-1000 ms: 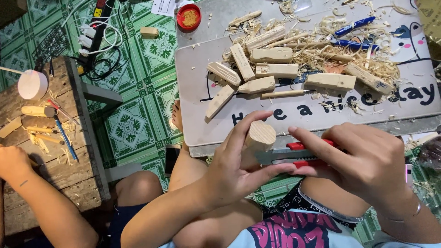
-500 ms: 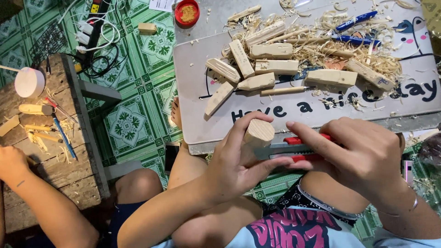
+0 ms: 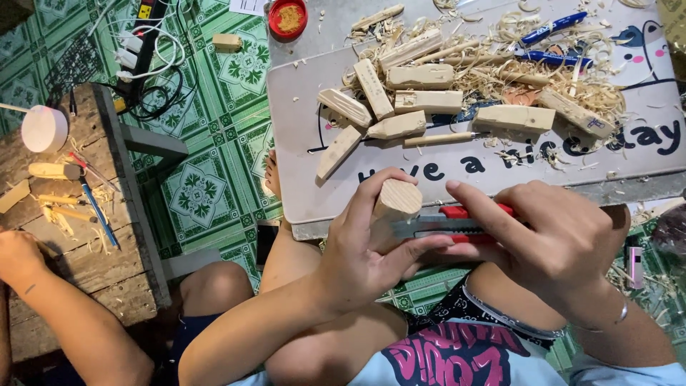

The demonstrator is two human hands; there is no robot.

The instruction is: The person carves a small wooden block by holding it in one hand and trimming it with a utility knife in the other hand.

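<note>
My left hand (image 3: 364,254) grips a short round wooden piece (image 3: 395,200), its pale cut end facing up. My right hand (image 3: 554,239) holds a red utility knife (image 3: 457,220) whose metal blade lies against the side of the wooden piece. My left thumb rests under the blade. Both hands work above my lap, just in front of a small grey table (image 3: 300,136). On that table lie several carved wooden pieces (image 3: 421,75) among curled wood shavings (image 3: 572,78).
Blue pens (image 3: 547,32) and a red lid with sawdust (image 3: 288,16) sit on the grey table. At left, another person's arm (image 3: 50,314) rests on a wooden bench (image 3: 86,257) with wood bits and a white round thing (image 3: 44,129). A power strip with cables (image 3: 143,50) lies on the green patterned floor.
The hands, knife and wooden piece stay almost in the same place; the knife has shifted only slightly against the wood. The other person's arm has barely moved.
</note>
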